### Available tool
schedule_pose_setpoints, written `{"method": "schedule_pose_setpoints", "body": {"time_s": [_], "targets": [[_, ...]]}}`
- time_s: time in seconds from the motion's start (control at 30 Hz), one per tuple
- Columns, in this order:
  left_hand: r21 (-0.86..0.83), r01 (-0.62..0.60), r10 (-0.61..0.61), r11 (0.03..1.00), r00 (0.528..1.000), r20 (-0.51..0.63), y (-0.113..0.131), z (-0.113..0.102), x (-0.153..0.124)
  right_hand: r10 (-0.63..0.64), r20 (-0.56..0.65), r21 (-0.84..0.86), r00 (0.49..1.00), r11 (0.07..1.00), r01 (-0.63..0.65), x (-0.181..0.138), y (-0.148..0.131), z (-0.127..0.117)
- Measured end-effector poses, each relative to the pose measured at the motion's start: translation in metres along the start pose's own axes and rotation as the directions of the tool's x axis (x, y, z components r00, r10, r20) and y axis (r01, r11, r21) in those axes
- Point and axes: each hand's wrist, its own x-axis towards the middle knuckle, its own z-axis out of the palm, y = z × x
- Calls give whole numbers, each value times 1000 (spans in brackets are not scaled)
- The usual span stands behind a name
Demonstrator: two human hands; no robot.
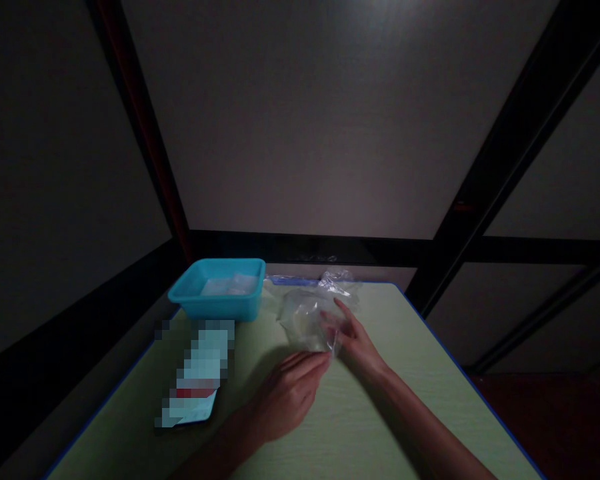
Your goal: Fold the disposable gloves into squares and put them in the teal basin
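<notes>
A clear plastic bag (300, 319) lies over the table in front of me, with something pale and rounded showing faintly through it. My left hand (291, 392) is closed, its fingertips pinching the bag's near edge. On the other side, my right hand (356, 339) has its fingers spread against the bag. Some of those fingers appear through the film; whether they are inside or behind it, I cannot tell. Just beyond, more crumpled clear plastic (340, 283) rests near the table's far edge.
A blue plastic basket (223, 310) stands at the far left of the table (380, 413), holding pale, flat packets (230, 285). Nearer me lies a phone-like device (200, 373), mostly pixelated. A grey wall panel (305, 133) rises behind the table, with dark frame bars around it.
</notes>
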Motion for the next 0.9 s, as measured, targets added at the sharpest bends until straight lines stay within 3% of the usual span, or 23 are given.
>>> {"method": "schedule_pose_setpoints", "body": {"time_s": [0.07,0.23,0.33,0.47,0.6,0.77,0.9], "targets": [[-55,-29,29,998,1000,1,4,2,-6,-16,-6,2,1000,1000,16,-13,-5,-8],[-110,-30,22,993,997,-75,6,8,-16,-180,45,-324,983,928,185,-36,-15,-18],[-84,-24,10,996,988,-156,5,5,-19,-236,94,-435,967,864,253,-40,-19,-17],[14,31,-24,999,932,-363,6,2,-21,-295,224,-491,929,789,370,-42,-26,-16],[71,101,-57,992,884,-464,0,7,-25,-345,302,-501,889,736,456,-48,-31,-12],[-23,359,-323,933,809,-492,-18,14,-28,-368,238,-527,899,728,438,-52,-32,-9],[-29,407,-374,913,805,-461,-26,2,-24,-341,125,-553,932,755,351,-52,-32,-11]]}}
